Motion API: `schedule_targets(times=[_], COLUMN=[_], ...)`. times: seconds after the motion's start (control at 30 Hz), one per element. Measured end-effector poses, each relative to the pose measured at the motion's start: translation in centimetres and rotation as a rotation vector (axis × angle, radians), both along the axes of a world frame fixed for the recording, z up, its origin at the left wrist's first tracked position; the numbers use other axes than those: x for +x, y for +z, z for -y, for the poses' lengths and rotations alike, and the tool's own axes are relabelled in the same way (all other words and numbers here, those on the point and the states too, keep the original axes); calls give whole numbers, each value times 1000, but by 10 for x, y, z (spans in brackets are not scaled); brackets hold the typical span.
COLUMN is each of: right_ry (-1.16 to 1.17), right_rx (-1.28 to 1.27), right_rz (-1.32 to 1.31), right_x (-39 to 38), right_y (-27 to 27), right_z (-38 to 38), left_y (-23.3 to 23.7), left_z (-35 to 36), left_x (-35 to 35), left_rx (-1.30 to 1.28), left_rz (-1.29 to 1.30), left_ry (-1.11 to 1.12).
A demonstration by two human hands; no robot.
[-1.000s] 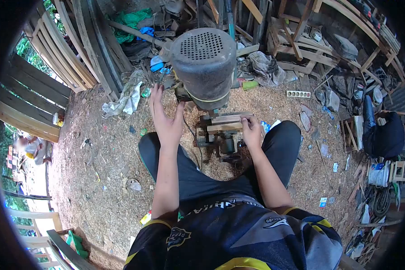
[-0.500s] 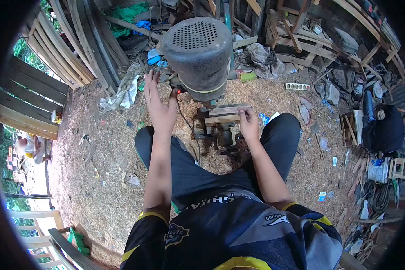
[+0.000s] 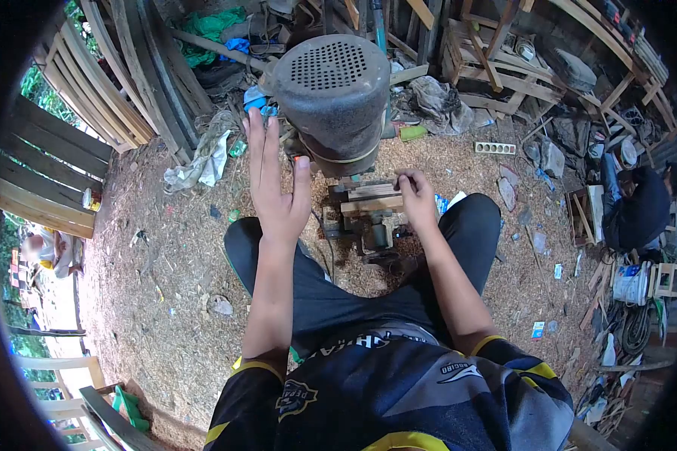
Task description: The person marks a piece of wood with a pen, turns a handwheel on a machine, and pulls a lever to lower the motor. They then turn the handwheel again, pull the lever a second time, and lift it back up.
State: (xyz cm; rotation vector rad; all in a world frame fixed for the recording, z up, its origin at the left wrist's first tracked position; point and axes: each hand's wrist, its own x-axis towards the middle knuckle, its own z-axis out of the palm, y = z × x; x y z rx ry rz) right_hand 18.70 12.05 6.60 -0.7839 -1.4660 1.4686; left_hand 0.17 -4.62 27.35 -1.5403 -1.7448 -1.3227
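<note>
A dark machine with a perforated round top point(image 3: 329, 90) stands ahead of me, between my knees and the back clutter. Below its motor, pale wooden pieces point(image 3: 371, 203) lie side by side on the machine's metal base point(image 3: 378, 237). My left hand point(image 3: 278, 184) is raised left of the motor with its fingers stretched out, holding nothing. My right hand point(image 3: 417, 197) is at the right end of the wooden pieces, its fingers bent; whether the fingertips touch the wood is hard to tell.
Wood shavings cover the ground point(image 3: 165, 278). A power strip point(image 3: 495, 148) lies right of the machine. Planks point(image 3: 56, 158) lean at the left. One person point(image 3: 643, 207) crouches at the far right, another point(image 3: 49, 249) sits at the far left.
My left hand has moved slightly right and towards me, uncovering a red light less. My right hand has shifted up a little and its grip on the wood's end has loosened.
</note>
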Motion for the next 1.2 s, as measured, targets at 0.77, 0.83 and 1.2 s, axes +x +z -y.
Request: schedule_targets(times=[0.77, 0.83, 1.2], right_ry=[-155, -176, 186], right_rx=[505, 480, 192], right_rz=[-114, -77, -350], right_x=[-200, -186, -140], right_y=[271, 282, 295], right_z=[-206, -179, -161], left_y=[-52, -66, -89], left_z=[27, 29, 42], left_x=[67, 68, 75], left_rx=[-189, -182, -248], left_rz=[4, 25, 48], left_ry=[-111, -120, -175])
